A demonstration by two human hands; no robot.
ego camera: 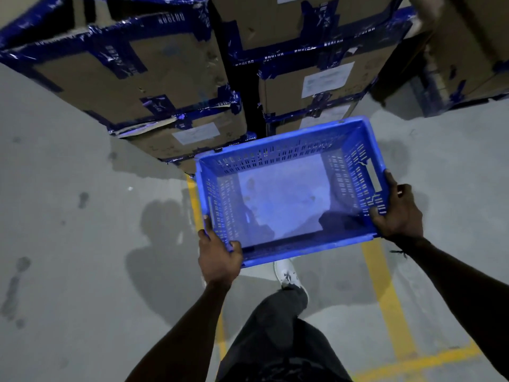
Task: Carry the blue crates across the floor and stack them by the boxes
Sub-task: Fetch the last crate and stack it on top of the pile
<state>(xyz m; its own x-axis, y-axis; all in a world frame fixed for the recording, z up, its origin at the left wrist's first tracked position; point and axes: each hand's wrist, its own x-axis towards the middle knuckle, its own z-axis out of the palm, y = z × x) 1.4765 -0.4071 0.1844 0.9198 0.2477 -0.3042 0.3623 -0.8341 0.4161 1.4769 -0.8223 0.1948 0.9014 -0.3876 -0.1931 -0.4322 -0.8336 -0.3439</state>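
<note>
I hold one empty blue crate with slotted walls above the grey floor, just in front of the stacked boxes. My left hand grips its near left corner, thumb over the rim. On the right side, my right hand grips the near right corner below the handle slot. The crate sits roughly level, its far wall close to the lowest boxes. No other crate is in view.
Tall stacks of cardboard boxes bound with blue tape fill the top, with a dark gap between two stacks. Yellow floor lines run under the crate. My leg and white shoe are below it. Bare grey floor lies to the left.
</note>
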